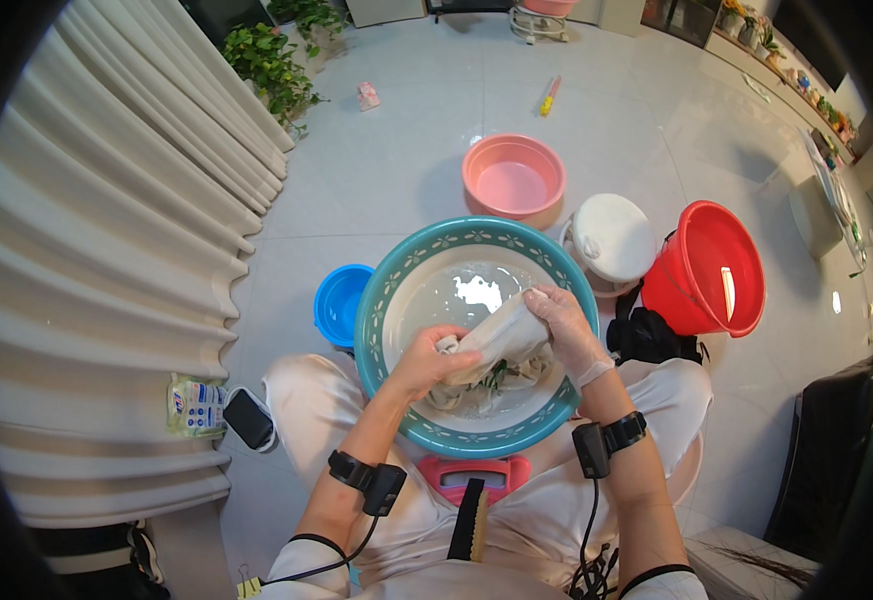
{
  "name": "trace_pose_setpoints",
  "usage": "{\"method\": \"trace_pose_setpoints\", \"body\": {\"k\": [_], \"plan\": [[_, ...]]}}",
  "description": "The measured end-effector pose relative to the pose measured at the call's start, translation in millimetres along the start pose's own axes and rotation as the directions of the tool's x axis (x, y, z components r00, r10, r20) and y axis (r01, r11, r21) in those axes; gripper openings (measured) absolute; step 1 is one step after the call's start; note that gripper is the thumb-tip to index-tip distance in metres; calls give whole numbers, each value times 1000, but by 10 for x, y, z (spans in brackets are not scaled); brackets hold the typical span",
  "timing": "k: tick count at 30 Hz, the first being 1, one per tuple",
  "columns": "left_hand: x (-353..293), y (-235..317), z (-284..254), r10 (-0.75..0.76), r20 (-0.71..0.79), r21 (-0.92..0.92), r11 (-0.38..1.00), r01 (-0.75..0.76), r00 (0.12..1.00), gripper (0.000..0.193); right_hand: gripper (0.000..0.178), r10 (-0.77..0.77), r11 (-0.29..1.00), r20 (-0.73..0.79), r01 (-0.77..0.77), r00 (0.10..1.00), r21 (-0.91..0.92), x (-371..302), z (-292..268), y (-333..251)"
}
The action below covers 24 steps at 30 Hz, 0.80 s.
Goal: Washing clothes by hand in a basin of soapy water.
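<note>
Left hand and right hand both grip the pale cloth, which my remote feed shows held between them inside the teal basin, presumably so drips fall into its water; the pink tub sits just beyond, seemingly within reach

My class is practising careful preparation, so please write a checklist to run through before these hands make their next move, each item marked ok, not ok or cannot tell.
1. Both hands gripping: ok. The left hand and right hand hold the pale cloth.
2. Cloth over the basin: ok. It is within the rim of the teal basin.
3. All fabric out of the water: not ok. Some lies low in the basin.
4. Cables outside the basin: ok. The cables hang toward the lap.
5. Black-screened device apart from the basin: ok.
6. Cloth clean: cannot tell.
</note>
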State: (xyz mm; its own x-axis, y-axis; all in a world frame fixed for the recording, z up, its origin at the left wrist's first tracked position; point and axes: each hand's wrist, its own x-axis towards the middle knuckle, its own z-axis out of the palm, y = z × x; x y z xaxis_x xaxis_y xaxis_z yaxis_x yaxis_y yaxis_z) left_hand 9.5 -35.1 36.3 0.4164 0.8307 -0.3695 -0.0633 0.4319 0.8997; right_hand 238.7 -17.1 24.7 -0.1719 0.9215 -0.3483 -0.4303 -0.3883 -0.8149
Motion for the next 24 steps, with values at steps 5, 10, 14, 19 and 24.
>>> {"method": "trace_pose_setpoints", "body": {"k": [5, 10, 14, 19, 24], "plan": [[30, -138, 61, 121, 161, 400, 899, -177, 980, 32, 27, -18, 965, 202, 70, 979, -254, -160, 198, -193], [75, -218, -110, -40, -104, 241, 969, 64, 994, 25, 37, -124, 960, 365, 205, 923, -192, -237, 393, -218], [64, -157, -187, 32, -344, -248, 961, -123, 939, 26, 42, -154, 883, 408, 311, 900, -352, -169, 301, -93], [-119, 203, -194, 176, -216, -159, 964, -212, 961, 23, 52, -121, 739, 437, 374, 891, -560, -217, 325, -173], [-346, 731, -65, 333, -150, -86, 934, -348, 931, 20, 54, -241, 595, 443, 492, 863, -635, -73, 264, 4]]}}
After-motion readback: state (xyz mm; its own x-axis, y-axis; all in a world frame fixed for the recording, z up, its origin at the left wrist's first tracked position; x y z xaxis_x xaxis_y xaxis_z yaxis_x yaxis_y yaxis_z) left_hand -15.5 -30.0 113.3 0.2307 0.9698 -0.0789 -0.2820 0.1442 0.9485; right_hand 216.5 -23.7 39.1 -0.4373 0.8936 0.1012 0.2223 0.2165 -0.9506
